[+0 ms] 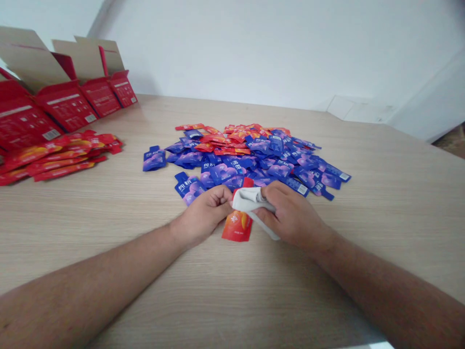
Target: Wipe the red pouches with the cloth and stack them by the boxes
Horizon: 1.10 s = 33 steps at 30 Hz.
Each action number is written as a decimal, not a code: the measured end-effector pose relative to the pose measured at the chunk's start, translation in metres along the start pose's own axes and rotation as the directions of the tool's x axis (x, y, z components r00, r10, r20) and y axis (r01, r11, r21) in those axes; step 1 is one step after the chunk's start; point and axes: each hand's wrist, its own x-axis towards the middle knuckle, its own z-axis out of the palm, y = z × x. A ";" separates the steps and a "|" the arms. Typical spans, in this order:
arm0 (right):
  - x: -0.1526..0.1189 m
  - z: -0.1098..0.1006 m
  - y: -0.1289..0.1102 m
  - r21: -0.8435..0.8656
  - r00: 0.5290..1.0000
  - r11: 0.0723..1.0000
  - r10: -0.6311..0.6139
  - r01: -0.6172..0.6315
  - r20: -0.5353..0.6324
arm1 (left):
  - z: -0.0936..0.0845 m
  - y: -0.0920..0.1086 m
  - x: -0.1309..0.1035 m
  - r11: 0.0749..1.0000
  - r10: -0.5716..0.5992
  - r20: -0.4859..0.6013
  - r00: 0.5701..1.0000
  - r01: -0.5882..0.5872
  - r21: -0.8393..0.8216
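Observation:
Over the front of the table, my left hand (pixel 205 213) pinches the left edge of a red-orange pouch (pixel 238 227), which hangs upright with its narrow top upward. My right hand (pixel 296 213) is closed on a folded white cloth (pixel 250 199). The cloth lies across the upper part of the pouch and hides it there; a loose end droops below my right fingers. Just beyond both hands spreads a pile of purple-blue pouches (pixel 221 172), with red-orange pouches (pixel 227 138) heaped at its back.
At the left stands a row of red cardboard boxes (pixel 67 109) with raised flaps. In front of them lies a stack of red-orange pouches (pixel 61 156). A single purple pouch (pixel 154 159) sits left of the pile. A white wall (pixel 254 53) rises behind the wooden table (pixel 392 203).

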 end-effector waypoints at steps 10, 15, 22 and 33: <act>0.003 -0.004 0.009 -0.001 1.000 1.000 -0.027 0.027 -0.016 | 0.001 0.002 0.000 1.000 -0.024 0.008 1.000 0.024 -0.003; 0.003 -0.001 0.006 0.022 0.998 0.998 -0.057 0.056 0.006 | 0.000 -0.001 0.002 0.999 -0.030 0.006 1.000 0.030 0.014; 0.001 -0.005 0.001 -0.009 0.981 0.985 -0.168 0.170 0.094 | 0.003 0.004 0.000 0.999 -0.035 0.025 0.999 0.035 0.001; -0.002 0.002 -0.008 0.056 0.941 0.955 -0.296 0.291 0.166 | 0.003 0.001 0.001 1.000 -0.015 0.005 1.000 0.015 -0.014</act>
